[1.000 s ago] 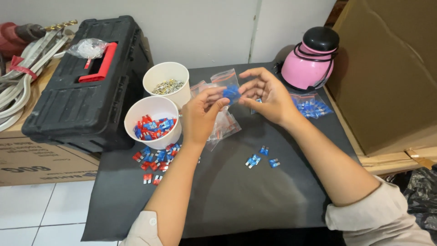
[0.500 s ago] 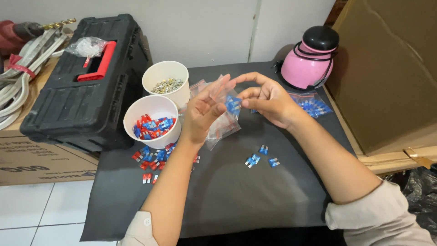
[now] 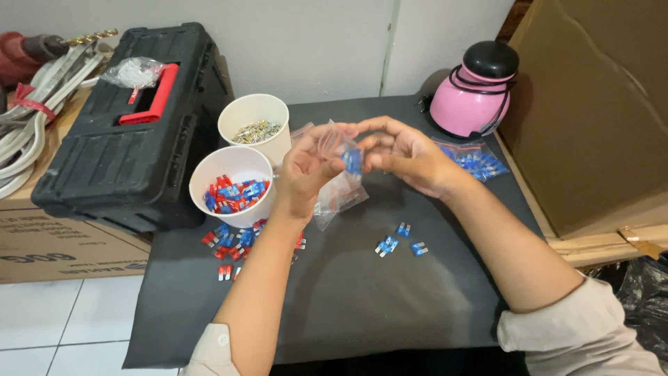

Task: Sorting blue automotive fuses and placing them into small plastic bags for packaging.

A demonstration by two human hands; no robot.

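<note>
Clear plastic of a small zip bag (image 3: 339,182) sits pinched between our two hands above the black mat-covered bench (image 3: 362,299). Our left hand (image 3: 304,174) grips the bag's left edge; our right hand (image 3: 407,154) closes fingers on its mouth, near a blue plastic blade fuse (image 3: 353,161) showing at the top. Hands close together, both clamped on the bag.

Near side of the hands: three loose blue fuses (image 3: 398,241) on the mat. Left: white paper cup of red and blue fuses (image 3: 233,185), more spilled just beside it. Far left: white cup of small metal terminals (image 3: 255,127), black toolbox with red handle (image 3: 129,129). Far right: pink round jug with black lid (image 3: 474,89), with a filled bag of blue fuses (image 3: 476,161) just beside it.
</note>
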